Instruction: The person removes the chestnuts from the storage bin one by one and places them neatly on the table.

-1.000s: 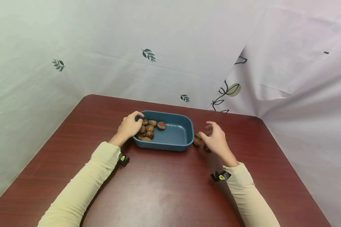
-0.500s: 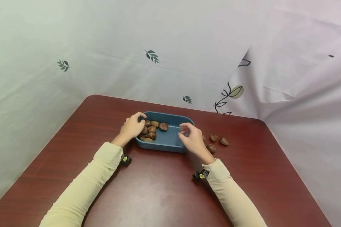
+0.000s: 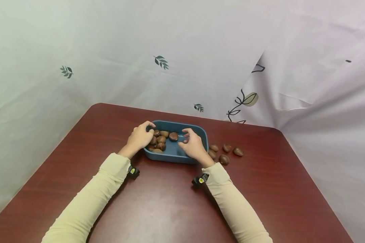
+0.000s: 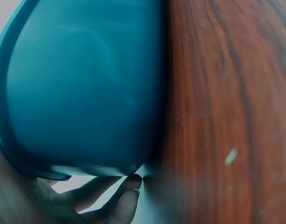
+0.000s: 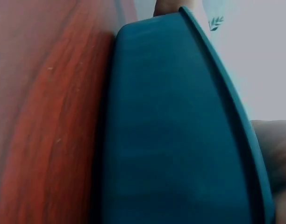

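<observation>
A blue oblong container [image 3: 176, 158] sits on the table, with several brown chestnuts [image 3: 161, 139] gathered in its left end. My left hand [image 3: 140, 137] grips that end by the rim; its fingertips [image 4: 126, 205] show under the container's end wall [image 4: 87, 93] in the left wrist view. Over the right half of the container hovers my right hand [image 3: 194, 145], fingers bent loosely and thumb apart from them, with no chestnut visible between. In the right wrist view the container's outer side [image 5: 171, 121] fills the middle, and part of the right hand shows blurred at the right edge.
Several loose chestnuts [image 3: 223, 159] lie on the red-brown table [image 3: 158, 206] just right of the container. A pale cloth [image 3: 115, 81] with leaf prints hangs behind the table and along its sides.
My right hand has moved left from the loose chestnuts, across the container's right end, to above its inside. Those chestnuts are now uncovered. My left hand keeps its grip on the container.
</observation>
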Available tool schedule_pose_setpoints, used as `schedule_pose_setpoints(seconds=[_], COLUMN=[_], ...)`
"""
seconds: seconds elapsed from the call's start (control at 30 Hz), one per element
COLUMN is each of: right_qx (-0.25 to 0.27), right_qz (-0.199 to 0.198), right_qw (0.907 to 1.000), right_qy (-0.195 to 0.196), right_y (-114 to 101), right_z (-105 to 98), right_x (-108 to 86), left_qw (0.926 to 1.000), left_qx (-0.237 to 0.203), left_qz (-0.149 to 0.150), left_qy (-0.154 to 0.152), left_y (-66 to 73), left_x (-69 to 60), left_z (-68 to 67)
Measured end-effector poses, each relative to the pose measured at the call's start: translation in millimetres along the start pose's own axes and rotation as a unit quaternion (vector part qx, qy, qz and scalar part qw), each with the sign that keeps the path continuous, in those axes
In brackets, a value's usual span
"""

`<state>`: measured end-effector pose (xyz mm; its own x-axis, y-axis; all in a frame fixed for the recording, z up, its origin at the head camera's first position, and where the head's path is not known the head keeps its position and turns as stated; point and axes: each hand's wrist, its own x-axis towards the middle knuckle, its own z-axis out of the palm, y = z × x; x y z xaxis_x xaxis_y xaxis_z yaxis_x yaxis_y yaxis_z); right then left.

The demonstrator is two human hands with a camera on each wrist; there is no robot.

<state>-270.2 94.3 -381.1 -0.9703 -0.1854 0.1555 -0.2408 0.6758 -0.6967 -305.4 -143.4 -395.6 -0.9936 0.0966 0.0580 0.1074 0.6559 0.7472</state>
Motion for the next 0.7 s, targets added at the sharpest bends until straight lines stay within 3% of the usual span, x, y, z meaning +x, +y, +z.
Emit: schedule_pose_setpoints(seconds=[0.27, 0.4, 0.57, 0.7], right_qx=[0.028, 0.031, 0.024, 0.027], right_qz=[0.053, 0.078, 0.066, 0.028], right_qw=[0.9967, 0.9941, 0.9918, 0.9894], right_qy=[-0.054, -0.068, -0.107, -0.140], right_y=[-1, -2, -3, -2], right_z=[12, 17, 20, 21], right_x=[15.4, 19.0, 22.6, 27.5], left_qw=[0.9999, 1.0000, 1.0000, 0.9999], left_qx=[-0.005, -0.001, -0.003, -0.002], left_qz=[0.002, -0.001, -0.001, 0.000], left_qy=[0.014, 0.006, 0.007, 0.012], left_y=[-2.5, -3.8, -2.6, -1.5], left_x=[-1.3, -2.1, -1.2, 0.2], left_z=[1.8, 4.3, 4.6, 2.1])
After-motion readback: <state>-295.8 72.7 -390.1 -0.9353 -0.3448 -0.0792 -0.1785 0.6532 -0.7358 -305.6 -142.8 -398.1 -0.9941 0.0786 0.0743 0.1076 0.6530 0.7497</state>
